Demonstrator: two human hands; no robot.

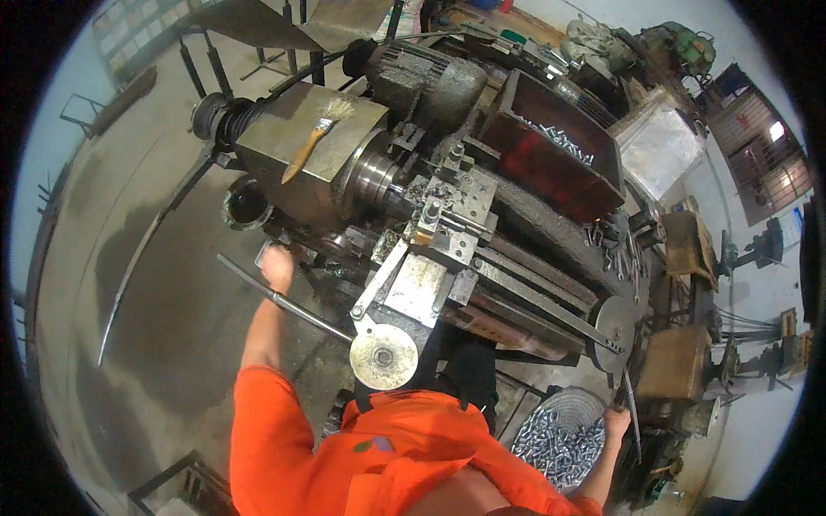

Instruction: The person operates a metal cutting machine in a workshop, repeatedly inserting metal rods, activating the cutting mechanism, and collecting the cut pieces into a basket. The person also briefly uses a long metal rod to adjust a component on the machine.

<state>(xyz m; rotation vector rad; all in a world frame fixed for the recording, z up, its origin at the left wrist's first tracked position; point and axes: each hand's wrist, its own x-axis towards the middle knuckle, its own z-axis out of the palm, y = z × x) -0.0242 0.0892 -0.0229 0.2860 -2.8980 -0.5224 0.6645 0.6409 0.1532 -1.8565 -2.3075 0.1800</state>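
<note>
A lathe-like machine fills the middle, with a chuck [379, 179] and a metal tool block [469, 202]. My left hand [277, 267] is closed in front of the headstock [297, 129], beside a long lever bar [284, 299] that slants from a round disc [384, 357]. A small pale edge shows at its fingertips, but what it holds is too small to tell. At the machine's right end, my right hand [616, 421] grips a metal lever [632, 408] below a round plate [616, 334].
A wooden-handled brush [308, 150] lies on the headstock. Behind the bed stands a dark red bin [551, 163] with metal pieces. A basket [568, 408] of many small metal parts sits low by my right arm. Wrenches [621, 254] lie beyond the bed; a long rod [146, 245] juts out left.
</note>
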